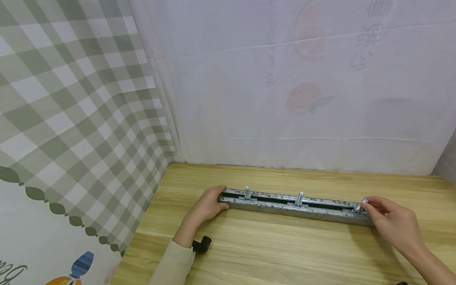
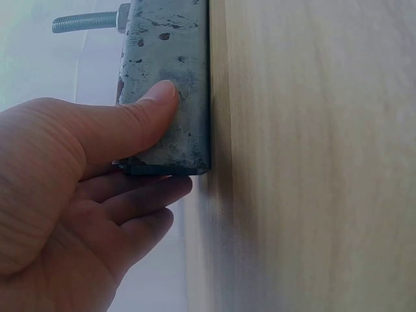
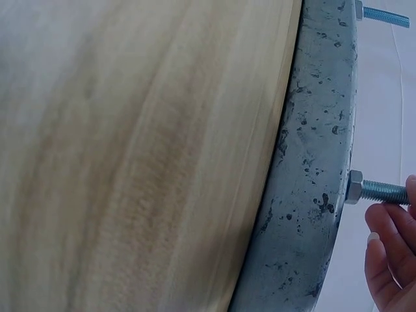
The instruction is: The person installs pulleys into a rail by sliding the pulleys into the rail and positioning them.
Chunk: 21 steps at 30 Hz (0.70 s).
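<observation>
Left hand (image 1: 206, 206) clamps one end of a long, speckled grey steel channel (image 1: 295, 209) lying on the wooden table (image 1: 285, 253); right hand (image 1: 392, 221) pinches its end bolt (image 1: 360, 206). Rigid, likely heavy, best gripped at both ends.

The left hand (image 1: 208, 206) covers the left end of the metal rail (image 1: 295, 206); the right hand (image 1: 392, 223) hides the rail's right end and most of the bolt (image 1: 360, 206) there; the black part (image 1: 202, 244) by the sleeve (image 1: 174, 263) is half hidden, its kind unclear; the right wrist view cuts that hand at the edge.
</observation>
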### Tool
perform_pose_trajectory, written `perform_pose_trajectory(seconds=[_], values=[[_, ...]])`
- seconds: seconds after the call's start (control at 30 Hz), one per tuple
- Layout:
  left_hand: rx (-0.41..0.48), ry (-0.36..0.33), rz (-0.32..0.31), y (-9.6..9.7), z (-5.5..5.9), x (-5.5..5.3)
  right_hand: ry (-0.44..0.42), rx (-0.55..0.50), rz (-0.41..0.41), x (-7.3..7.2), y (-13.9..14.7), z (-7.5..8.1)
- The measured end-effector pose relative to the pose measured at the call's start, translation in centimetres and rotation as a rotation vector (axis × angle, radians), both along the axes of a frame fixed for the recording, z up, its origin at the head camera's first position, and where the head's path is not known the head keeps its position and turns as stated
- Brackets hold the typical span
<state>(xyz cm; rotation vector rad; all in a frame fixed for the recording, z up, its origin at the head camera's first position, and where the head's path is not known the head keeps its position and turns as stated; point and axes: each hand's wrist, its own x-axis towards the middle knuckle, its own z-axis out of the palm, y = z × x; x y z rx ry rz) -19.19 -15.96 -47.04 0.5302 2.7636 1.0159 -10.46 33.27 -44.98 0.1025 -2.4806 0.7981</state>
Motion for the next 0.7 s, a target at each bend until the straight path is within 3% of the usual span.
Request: perform_pose_trajectory(seconds=[0.5, 0.7], values=[[0.007, -0.008, -0.006, 0.34, -0.12, -0.06, -0.013, -0.036, 0.002, 0.26, 0.1, 0.09], [0.013, -0.026, 0.027, 0.3, 0.06, 0.13, -0.012, -0.021, 0.028, 0.16, 0.12, 0.11]])
